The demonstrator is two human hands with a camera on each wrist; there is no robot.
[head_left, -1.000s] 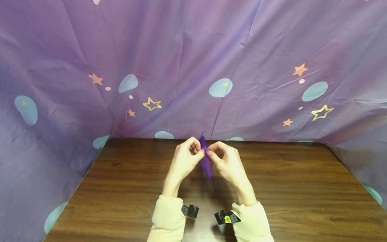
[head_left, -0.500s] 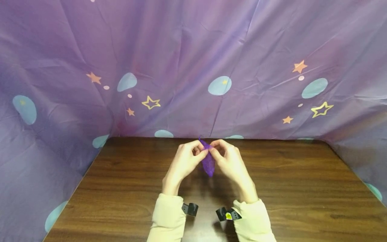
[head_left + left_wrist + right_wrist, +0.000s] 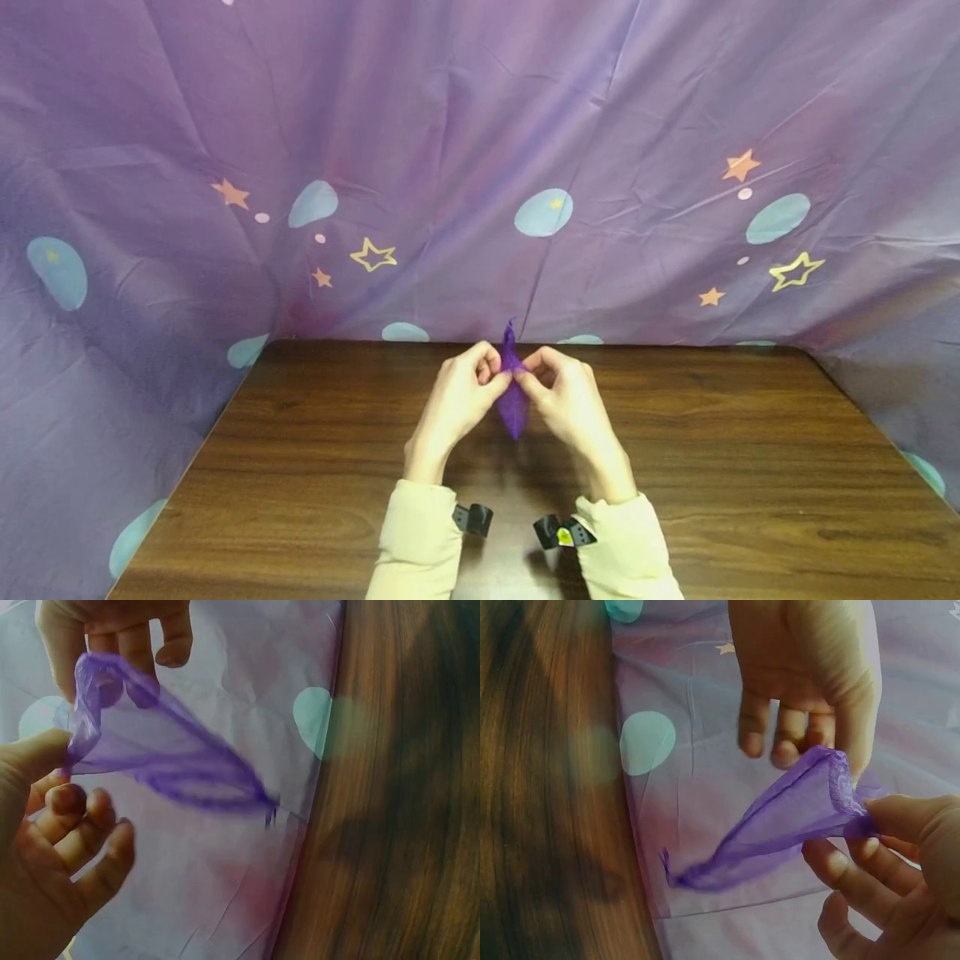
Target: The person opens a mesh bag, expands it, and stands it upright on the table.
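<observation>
A small sheer purple organza bag (image 3: 513, 412) is held in the air over the middle of the table, between both hands. My left hand (image 3: 465, 392) pinches its edge from the left with thumb and forefinger. From the right, my right hand (image 3: 566, 396) pinches the same edge, close to the left fingertips. In the left wrist view the bag (image 3: 172, 746) looks thin and see-through, narrowing to a tip with loose thread ends. The right wrist view shows a folded, stitched-looking edge on the bag (image 3: 795, 802) at the fingers. What is inside, if anything, I cannot tell.
A dark brown wooden table (image 3: 300, 467) lies beneath the hands. Behind it and along its sides hangs a purple curtain (image 3: 450, 167) printed with stars and blue ovals. Black camera mounts (image 3: 474, 520) stick out from the light sleeves (image 3: 416, 537).
The bag's far tip dipped half a second ago and now points up again, above the table's back edge. Both hands stay almost in place, with their pinch kept.
</observation>
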